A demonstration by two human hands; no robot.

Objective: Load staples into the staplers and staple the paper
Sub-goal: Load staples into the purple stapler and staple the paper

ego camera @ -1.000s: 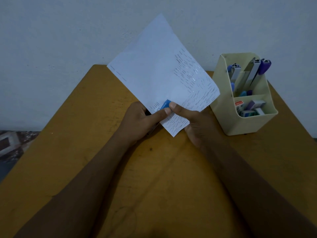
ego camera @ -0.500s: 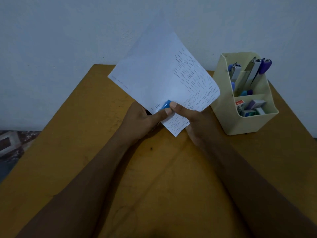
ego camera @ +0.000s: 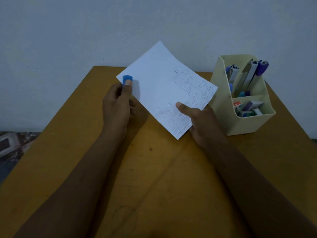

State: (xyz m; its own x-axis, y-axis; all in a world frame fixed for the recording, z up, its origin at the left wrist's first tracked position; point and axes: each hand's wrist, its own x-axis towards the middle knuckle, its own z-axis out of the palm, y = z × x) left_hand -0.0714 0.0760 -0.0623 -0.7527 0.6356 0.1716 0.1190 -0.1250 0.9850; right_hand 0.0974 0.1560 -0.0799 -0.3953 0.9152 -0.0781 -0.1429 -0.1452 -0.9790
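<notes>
Mustard-yellow wooden table (ego camera: pixel 72 152), surface scuffed and marked. Plain pale wall (ego camera: pixel 85 31) behind. Cream plastic desk organiser (ego camera: pixel 247 124) at right rear, two compartments. Patterned floor tile (ego camera: pixel 10 145) at far left, possibly stone, too dim to confirm.

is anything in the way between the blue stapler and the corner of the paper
Nothing visible. The left hand already has the blue stapler at the paper's left corner, while the right hand holds the near edge.
</notes>
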